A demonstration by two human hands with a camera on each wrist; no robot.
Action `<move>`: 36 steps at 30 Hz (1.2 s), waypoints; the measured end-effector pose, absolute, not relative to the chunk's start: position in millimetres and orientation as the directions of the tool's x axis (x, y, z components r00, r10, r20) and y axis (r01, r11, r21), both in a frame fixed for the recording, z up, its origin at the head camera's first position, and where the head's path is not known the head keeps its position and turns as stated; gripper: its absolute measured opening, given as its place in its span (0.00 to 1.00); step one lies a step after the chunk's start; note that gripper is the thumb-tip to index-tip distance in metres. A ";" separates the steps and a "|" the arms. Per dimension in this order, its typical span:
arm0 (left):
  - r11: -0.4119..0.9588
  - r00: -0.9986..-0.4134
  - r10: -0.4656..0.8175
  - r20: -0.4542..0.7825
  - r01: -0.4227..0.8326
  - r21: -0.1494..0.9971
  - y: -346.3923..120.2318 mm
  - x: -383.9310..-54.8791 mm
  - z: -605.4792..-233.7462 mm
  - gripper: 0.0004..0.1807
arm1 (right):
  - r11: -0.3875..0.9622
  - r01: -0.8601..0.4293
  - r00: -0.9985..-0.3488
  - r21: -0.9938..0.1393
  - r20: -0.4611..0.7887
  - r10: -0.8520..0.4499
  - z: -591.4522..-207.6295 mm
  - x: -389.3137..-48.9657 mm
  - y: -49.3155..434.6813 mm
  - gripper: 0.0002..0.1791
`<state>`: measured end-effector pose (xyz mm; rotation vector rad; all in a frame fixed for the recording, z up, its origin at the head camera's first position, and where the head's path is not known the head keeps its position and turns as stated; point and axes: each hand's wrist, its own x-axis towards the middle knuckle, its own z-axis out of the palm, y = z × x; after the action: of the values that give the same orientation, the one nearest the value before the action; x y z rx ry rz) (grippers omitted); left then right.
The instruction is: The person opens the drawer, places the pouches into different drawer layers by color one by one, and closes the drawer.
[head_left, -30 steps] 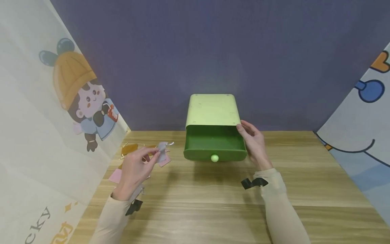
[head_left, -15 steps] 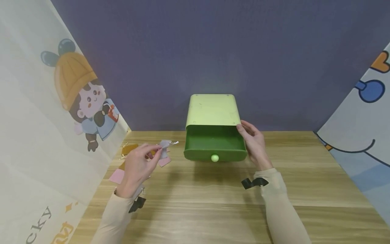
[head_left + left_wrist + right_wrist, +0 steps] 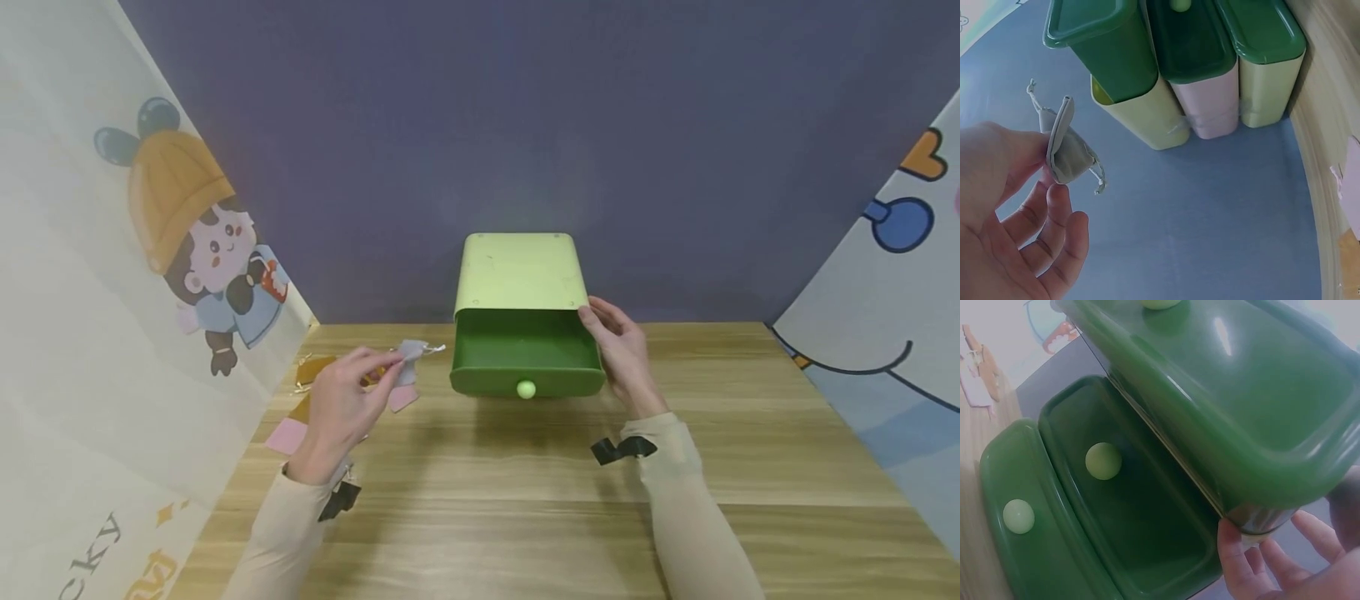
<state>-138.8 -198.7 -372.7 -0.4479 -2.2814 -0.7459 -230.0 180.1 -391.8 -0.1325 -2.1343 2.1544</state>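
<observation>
My left hand (image 3: 341,408) pinches a small grey drawstring pouch (image 3: 410,358) between thumb and index finger, left of the cabinet. In the left wrist view the pouch (image 3: 1074,153) shows its knotted cords, and the other fingers hang loosely bent. A three-tier drawer cabinet (image 3: 521,271) stands against the back wall, its green top drawer (image 3: 528,379) pulled out, with nothing seen inside. My right hand (image 3: 626,358) holds the cabinet at its front right corner, thumb at the upper edge. In the right wrist view its fingers (image 3: 1232,547) touch the casing beside the open drawer.
Other pouches lie under and around the left hand: a pink pouch (image 3: 287,436), an orange pouch (image 3: 311,369) and another pink one (image 3: 402,397). The two lower drawers (image 3: 1147,506) are closed, with round knobs. Printed panels (image 3: 67,333) flank the wooden table (image 3: 487,517).
My left hand has moved slightly right and away from me with the grey pouch, towards the open drawer. The right hand keeps its place on the cabinet.
</observation>
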 end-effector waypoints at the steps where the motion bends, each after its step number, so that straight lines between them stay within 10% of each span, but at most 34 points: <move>1: 0.777 -0.704 0.106 0.702 0.499 0.383 -198.3 -138.6 -372.0 0.07 | -0.008 -0.013 -0.991 -1.000 0.012 0.136 -392.1 -230.0 179.6 0.38; 25: 0.702 -0.601 0.139 0.787 0.620 0.350 -166.1 -150.7 -357.8 0.07 | -0.022 -0.020 -0.991 -1.000 0.017 0.136 -392.0 -228.7 179.2 0.37; 36: 0.659 -0.663 0.146 0.734 0.619 0.428 -149.1 -156.4 -350.9 0.07 | -0.029 -0.023 -0.992 -0.999 0.019 0.125 -393.0 -229.8 179.5 0.38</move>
<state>-156.4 -149.1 -350.9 -0.5893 -2.1946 -0.8983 -229.8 179.5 -393.0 -0.1111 -2.1135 2.1798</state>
